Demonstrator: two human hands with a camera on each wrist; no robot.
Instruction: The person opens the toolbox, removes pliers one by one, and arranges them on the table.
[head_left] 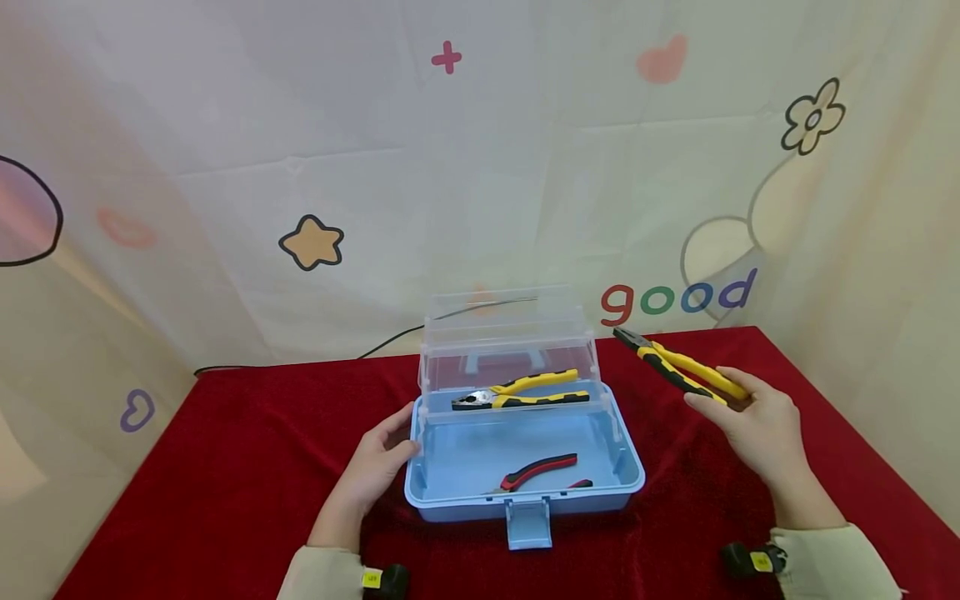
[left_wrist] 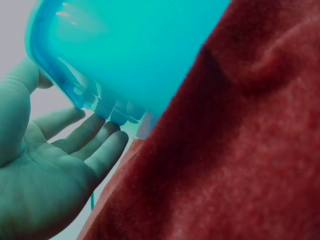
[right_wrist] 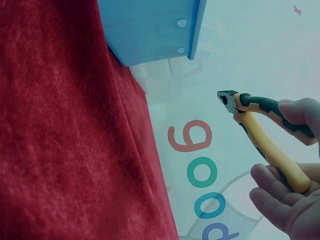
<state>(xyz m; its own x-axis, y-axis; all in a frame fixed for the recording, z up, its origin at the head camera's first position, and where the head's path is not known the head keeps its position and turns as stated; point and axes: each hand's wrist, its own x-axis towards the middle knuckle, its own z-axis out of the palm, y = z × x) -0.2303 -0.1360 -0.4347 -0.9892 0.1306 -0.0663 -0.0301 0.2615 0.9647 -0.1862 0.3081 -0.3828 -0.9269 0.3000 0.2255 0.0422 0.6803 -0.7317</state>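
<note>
A light blue toolbox [head_left: 525, 503] stands on the cloth with its clear lid [head_left: 502, 321] raised. At its left side, my left hand [head_left: 377, 460] holds the wall, thumb over the rim and fingers against the outside. My right hand [head_left: 767, 423] grips yellow-and-black combination pliers [head_left: 678, 364] by the handles, up in the air right of the box. The jaws point away to the upper left, and the handles are spread in the right wrist view. Another yellow-and-black pair of pliers [head_left: 536, 402] lies on a clear tray at the back. Red-and-black pliers [head_left: 536, 472] lie on the bottom, partly hidden by the front wall.
Dark red cloth [head_left: 247, 475] covers the table. The box's front latch [head_left: 528, 525] hangs down over the cloth. Behind the table hangs a pale printed curtain [head_left: 480, 167], and a thin black cable [head_left: 390, 339] runs along its foot behind the lid.
</note>
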